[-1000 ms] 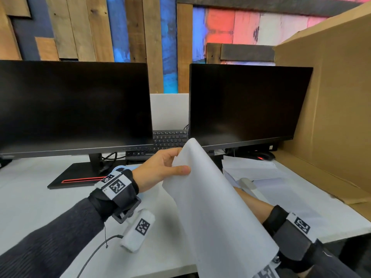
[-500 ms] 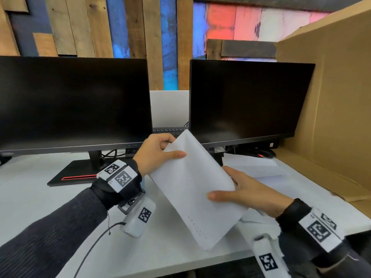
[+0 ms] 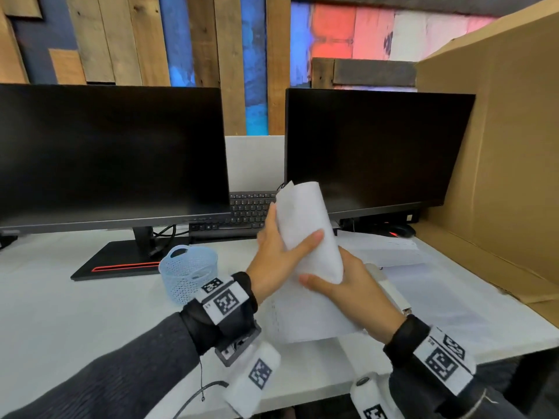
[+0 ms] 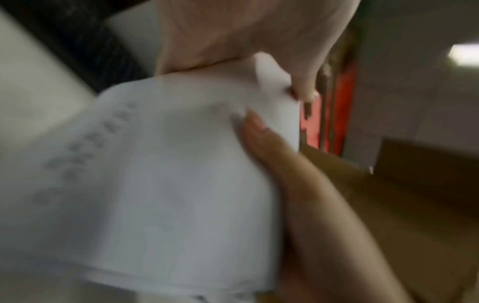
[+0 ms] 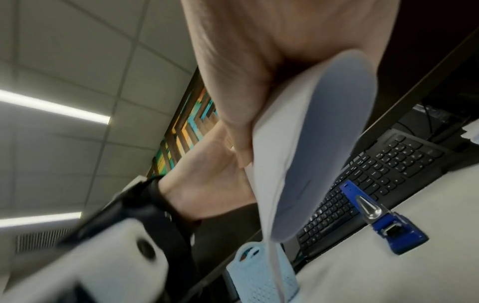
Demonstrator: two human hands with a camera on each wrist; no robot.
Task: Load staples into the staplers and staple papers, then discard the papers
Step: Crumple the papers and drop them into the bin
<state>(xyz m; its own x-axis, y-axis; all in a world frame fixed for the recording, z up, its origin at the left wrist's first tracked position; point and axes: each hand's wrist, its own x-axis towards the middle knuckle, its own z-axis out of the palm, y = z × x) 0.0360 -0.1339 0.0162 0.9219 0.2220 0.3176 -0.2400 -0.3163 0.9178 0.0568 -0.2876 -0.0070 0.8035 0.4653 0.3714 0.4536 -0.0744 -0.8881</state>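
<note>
A white paper sheet [image 3: 305, 225] is curled over into a loose roll and held upright above the desk. My left hand [image 3: 287, 249] grips its left side with the thumb across the front. My right hand [image 3: 335, 282] grips its lower end from the right. The left wrist view shows the curved paper [image 4: 168, 174] with faint print, blurred by motion. In the right wrist view the bent paper [image 5: 324, 143] hangs from my right hand, and a blue stapler [image 5: 383, 215] lies on the desk by the keyboard. A white stapler-like bar [image 3: 390, 285] lies behind my right hand.
A light blue mesh basket [image 3: 189, 273] stands on the white desk [image 3: 75, 313] left of my hands. More papers [image 3: 387, 249] lie at the right. Two dark monitors [image 3: 106, 152] and a keyboard [image 3: 245, 210] stand behind. A cardboard wall [image 3: 499, 176] closes the right side.
The sheet, held out flat before, is now bent over into a roll. My right hand moved up onto its lower end, and the blue basket came into sight.
</note>
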